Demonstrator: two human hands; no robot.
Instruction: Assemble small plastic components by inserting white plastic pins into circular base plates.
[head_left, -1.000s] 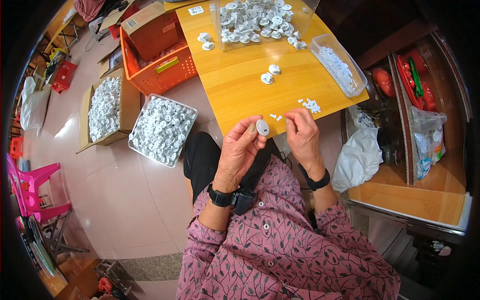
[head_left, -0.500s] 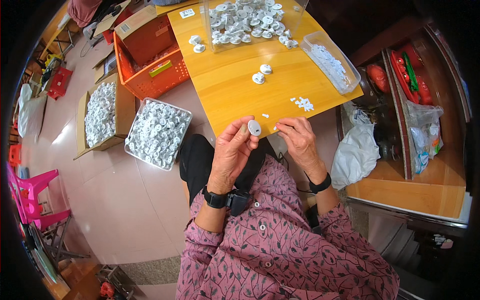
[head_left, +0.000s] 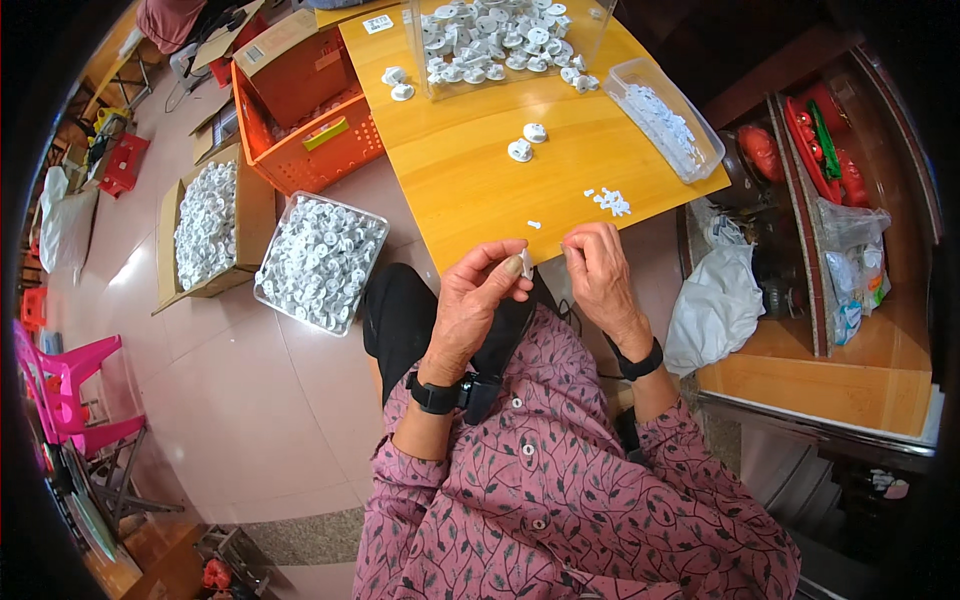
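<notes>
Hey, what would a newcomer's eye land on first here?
Probably the orange crate left of the yellow table, and, nearer the wearer, the clear bin heaped with white parts. The pink chair at the far left stands out too. Centrally, the left hand pinches a small white piece by the table's near edge.

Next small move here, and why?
Probably bring the right hand in to the white disc. The left hand already pinches that disc, turned nearly edge-on, and the right hand is curled just beside it, not touching. I can't tell whether the right fingers hold a small piece; if not, the loose white piece on the table looks handiest.
</notes>
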